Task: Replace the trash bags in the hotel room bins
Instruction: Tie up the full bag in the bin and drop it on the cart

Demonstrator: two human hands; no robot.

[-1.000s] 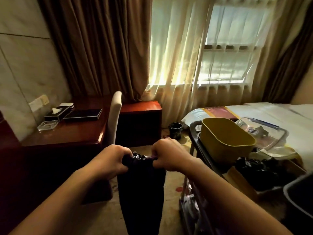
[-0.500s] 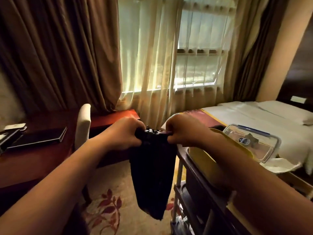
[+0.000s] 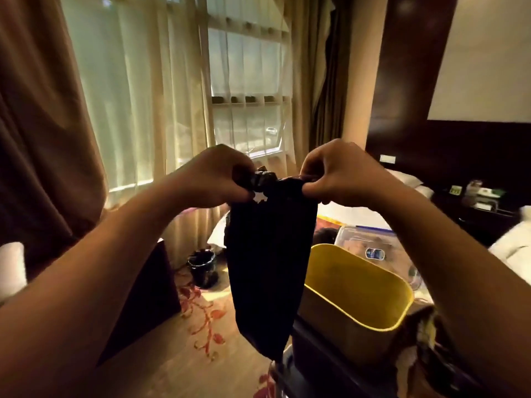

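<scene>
A black trash bag [image 3: 268, 268] hangs flat and long in front of me at chest height. My left hand [image 3: 214, 179] grips the bunched top left corner, and my right hand [image 3: 336, 175] pinches the top right edge. Both hands are close together, a short span of bag rim between them. A small dark bin [image 3: 202, 267] lined with a black bag stands on the carpet by the curtain, to the left of the hanging bag. A yellow tub [image 3: 382, 308] sits on the dark cart below my right forearm.
A clear lidded plastic box [image 3: 373, 242] lies behind the yellow tub. The bed [image 3: 508, 251] with white linen is at the right, a dark nightstand [image 3: 477, 205] beyond it. A dark desk [image 3: 149, 297] is at the left, sheer and brown curtains [image 3: 149, 90] behind.
Both hands have risen with the bag. The view has swung right and up, away from the desk, bringing the floor bin and nightstand into sight.
</scene>
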